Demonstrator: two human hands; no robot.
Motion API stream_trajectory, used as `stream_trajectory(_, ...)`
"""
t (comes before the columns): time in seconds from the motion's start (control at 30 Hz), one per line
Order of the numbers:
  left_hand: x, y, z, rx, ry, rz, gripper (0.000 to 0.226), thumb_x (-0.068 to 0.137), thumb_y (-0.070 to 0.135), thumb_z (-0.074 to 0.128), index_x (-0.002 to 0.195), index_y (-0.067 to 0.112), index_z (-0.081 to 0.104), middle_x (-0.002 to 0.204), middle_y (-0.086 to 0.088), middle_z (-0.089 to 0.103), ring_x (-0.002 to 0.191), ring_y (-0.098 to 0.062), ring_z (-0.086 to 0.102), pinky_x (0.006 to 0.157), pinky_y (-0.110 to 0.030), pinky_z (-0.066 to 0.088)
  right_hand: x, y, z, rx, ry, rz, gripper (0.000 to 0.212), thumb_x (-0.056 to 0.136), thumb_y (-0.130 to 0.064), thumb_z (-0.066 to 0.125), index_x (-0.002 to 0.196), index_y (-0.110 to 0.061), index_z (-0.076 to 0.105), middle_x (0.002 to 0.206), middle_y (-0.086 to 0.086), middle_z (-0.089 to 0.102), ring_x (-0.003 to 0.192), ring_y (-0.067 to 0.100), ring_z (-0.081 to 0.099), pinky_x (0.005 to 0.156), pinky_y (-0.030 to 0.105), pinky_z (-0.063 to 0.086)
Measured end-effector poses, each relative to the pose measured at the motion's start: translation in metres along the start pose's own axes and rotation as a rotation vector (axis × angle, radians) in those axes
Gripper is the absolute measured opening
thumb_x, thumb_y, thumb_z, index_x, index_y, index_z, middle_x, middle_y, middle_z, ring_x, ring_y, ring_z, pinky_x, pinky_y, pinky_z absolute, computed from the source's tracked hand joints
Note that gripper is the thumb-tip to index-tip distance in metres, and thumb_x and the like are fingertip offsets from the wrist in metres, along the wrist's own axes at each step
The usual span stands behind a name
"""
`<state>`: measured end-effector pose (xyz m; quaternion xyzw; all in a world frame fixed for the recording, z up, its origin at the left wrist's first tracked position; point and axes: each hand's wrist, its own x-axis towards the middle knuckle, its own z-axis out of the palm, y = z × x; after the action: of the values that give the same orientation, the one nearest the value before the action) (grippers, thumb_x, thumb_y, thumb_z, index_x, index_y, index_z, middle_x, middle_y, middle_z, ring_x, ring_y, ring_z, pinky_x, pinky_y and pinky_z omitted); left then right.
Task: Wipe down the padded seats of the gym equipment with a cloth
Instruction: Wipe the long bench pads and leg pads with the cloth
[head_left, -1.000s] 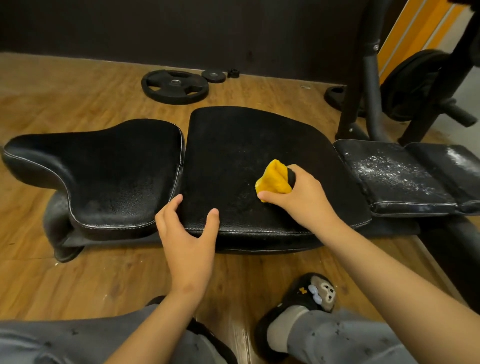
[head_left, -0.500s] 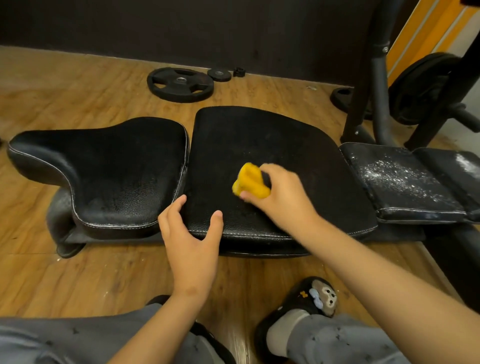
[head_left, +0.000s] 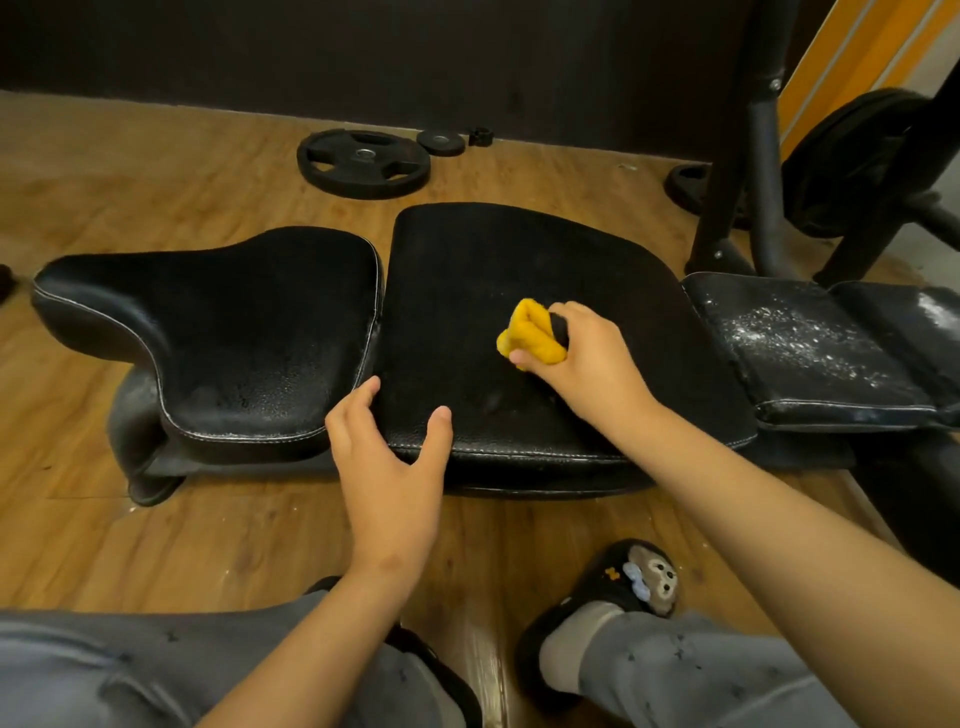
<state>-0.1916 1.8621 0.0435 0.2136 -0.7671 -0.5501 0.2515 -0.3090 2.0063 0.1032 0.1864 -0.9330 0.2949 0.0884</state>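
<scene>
Three black padded seats lie side by side on the wooden floor. My right hand (head_left: 582, 364) grips a bunched yellow cloth (head_left: 530, 335) and holds it on the middle pad (head_left: 493, 270). My left hand (head_left: 389, 457) rests on the near left corner of that pad, fingers spread and straight, thumb on the top surface. The left saddle-shaped pad (head_left: 218, 322) looks damp and shiny. White specks cover the right pad (head_left: 800, 338).
A large weight plate (head_left: 363, 163), a small plate (head_left: 440, 142) and a collar lie on the floor by the dark back wall. A black machine frame (head_left: 763, 156) with a loaded plate stands at the right. My knees and a slippered foot (head_left: 623, 587) are near the bench.
My right hand slid the cloth left across the middle pad, then back to the right and slightly farther away. My left hand stayed on the pad's near edge.
</scene>
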Motion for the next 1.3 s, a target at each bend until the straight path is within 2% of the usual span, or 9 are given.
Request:
stream_trajectory(0.13,0.002,0.002,-0.001,0.342,0.049,0.234,0.057,0.093,0.046,0.047,0.138,0.010,0.045,0.141,-0.003,0.039,0.132,-0.017,0.035,0.108,-0.030,0.031,-0.036,-0.007,0.000,0.088,-0.104,-0.123,0.028,0.076,-0.033,0.078,0.088,-0.018,0.058,0.082,-0.006,0.051,0.074,0.006,0.051,0.062,0.018,0.037)
stream_trajectory(0.23,0.004,0.003,0.003,0.463,0.012,0.393,0.047,0.095,0.036,0.041,0.133,0.011,0.052,0.137,-0.004,0.048,0.131,-0.019,0.040,0.110,-0.040,0.034,-0.026,0.012,-0.007,0.047,-0.033,-0.079,0.040,0.076,-0.033,0.079,0.104,-0.009,0.063,0.091,-0.002,0.055,0.081,0.010,0.053,0.067,0.019,0.033)
stream_trajectory(0.33,0.007,0.000,0.002,0.410,-0.021,0.403,0.042,0.095,0.036,0.040,0.126,0.014,0.057,0.126,-0.001,0.057,0.122,-0.015,0.045,0.106,-0.031,0.034,-0.003,0.032,-0.020,-0.064,0.015,0.078,0.060,0.080,-0.036,0.075,0.127,-0.005,0.055,0.110,0.005,0.058,0.104,0.018,0.056,0.075,0.015,0.030)
stream_trajectory(0.4,0.008,-0.002,0.001,0.424,-0.022,0.441,0.039,0.095,0.035,0.040,0.122,0.015,0.060,0.120,0.001,0.060,0.118,-0.015,0.047,0.102,-0.028,0.032,-0.012,0.033,-0.021,-0.053,0.000,0.061,0.058,0.079,-0.035,0.076,0.125,-0.005,0.057,0.112,0.003,0.058,0.106,0.019,0.056,0.073,0.012,0.030)
stream_trajectory(0.57,0.008,0.000,0.004,0.509,-0.004,0.457,0.040,0.094,0.030,0.037,0.118,0.014,0.063,0.117,-0.002,0.061,0.114,-0.019,0.050,0.098,-0.036,0.039,-0.036,0.035,-0.019,0.092,-0.062,-0.057,0.036,0.078,-0.035,0.076,0.100,-0.008,0.065,0.089,0.004,0.056,0.082,0.017,0.057,0.068,0.028,0.040)
stream_trajectory(0.67,0.007,0.000,0.002,0.534,-0.012,0.472,0.040,0.095,0.028,0.036,0.120,0.013,0.063,0.118,-0.003,0.060,0.114,-0.020,0.049,0.099,-0.036,0.038,-0.008,0.044,-0.018,0.005,0.001,0.084,0.050,0.082,-0.034,0.073,0.121,-0.006,0.059,0.107,0.005,0.058,0.104,0.022,0.057,0.078,0.020,0.034)
stream_trajectory(0.9,0.008,0.000,0.005,0.479,0.013,0.451,0.039,0.093,0.027,0.039,0.120,0.014,0.063,0.118,-0.001,0.060,0.115,-0.017,0.046,0.100,-0.035,0.036,-0.064,0.037,-0.025,0.144,-0.078,-0.096,0.025,0.078,-0.033,0.077,0.087,-0.016,0.060,0.081,-0.001,0.051,0.074,0.010,0.052,0.064,0.021,0.038)
stream_trajectory(1.13,0.008,0.001,0.003,0.452,-0.011,0.456,0.038,0.092,0.027,0.040,0.120,0.013,0.063,0.117,-0.002,0.060,0.116,-0.018,0.045,0.101,-0.039,0.037,-0.042,0.104,-0.058,-0.122,0.101,0.179,0.039,0.078,-0.037,0.076,0.095,-0.004,0.063,0.082,0.007,0.052,0.079,0.024,0.056,0.063,0.028,0.029)
stream_trajectory(1.3,0.007,0.002,0.003,0.447,-0.009,0.451,0.040,0.093,0.028,0.038,0.120,0.013,0.063,0.118,-0.002,0.060,0.117,-0.018,0.045,0.102,-0.041,0.036,-0.086,0.051,-0.034,0.070,0.110,0.051,0.030,0.078,-0.035,0.078,0.087,-0.012,0.061,0.080,0.000,0.051,0.073,0.011,0.051,0.061,0.018,0.033)
